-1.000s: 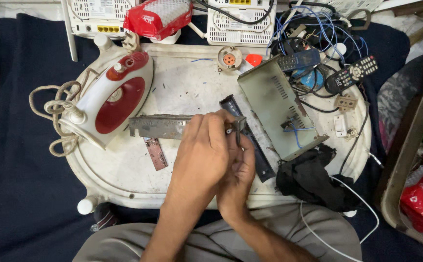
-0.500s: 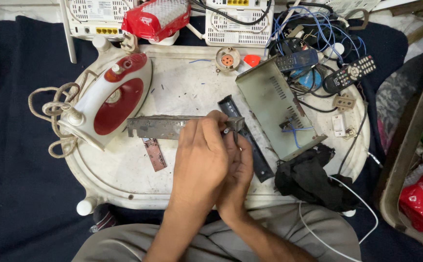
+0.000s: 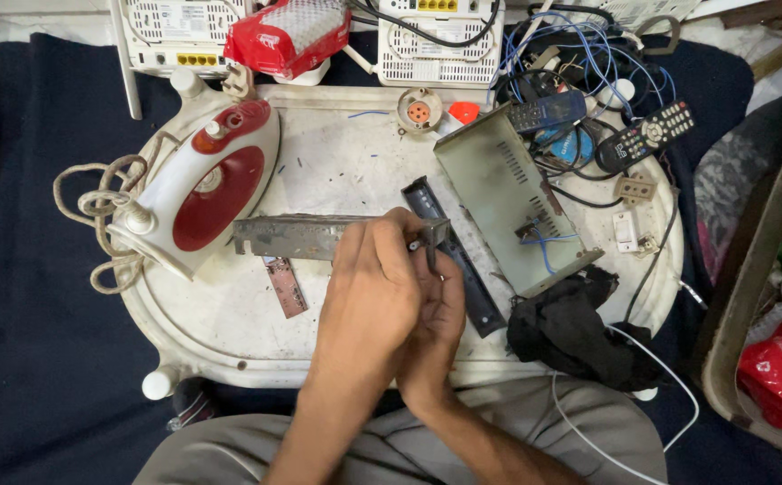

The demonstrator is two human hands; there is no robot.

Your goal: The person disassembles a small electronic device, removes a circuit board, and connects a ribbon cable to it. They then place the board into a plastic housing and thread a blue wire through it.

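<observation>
Nothing has shifted: left hand [image 3: 369, 296] and right hand [image 3: 436, 310], together, clamp long grey metal panel [image 3: 306, 236] mid-table, bare white tabletop [image 3: 346, 162] beyond.

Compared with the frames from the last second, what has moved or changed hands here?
Almost nothing. Both hands stay bunched together over the right end of the grey metal strip, with only slight finger shifts around a thin tool; nothing visibly picked up or released. The iron, open metal case, black bar, remotes and black cloth lie as before.
</observation>
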